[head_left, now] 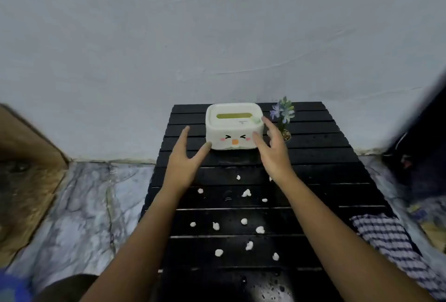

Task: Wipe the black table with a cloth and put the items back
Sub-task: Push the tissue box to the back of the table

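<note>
While the white rounded plastic tissue box (233,125) sits at the far middle of the black slatted surface (321,156), long axis running left-right, the left hand (187,156) and right hand (271,149) flank it, spread and empty.

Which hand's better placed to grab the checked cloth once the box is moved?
Right. The blue-and-white checked cloth drapes over the black slatted table's near right edge, on the right hand's side. The left hand would have to cross over.

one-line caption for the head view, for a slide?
Both open hands reach around white tissue box on crumb-strewn black table.
</note>
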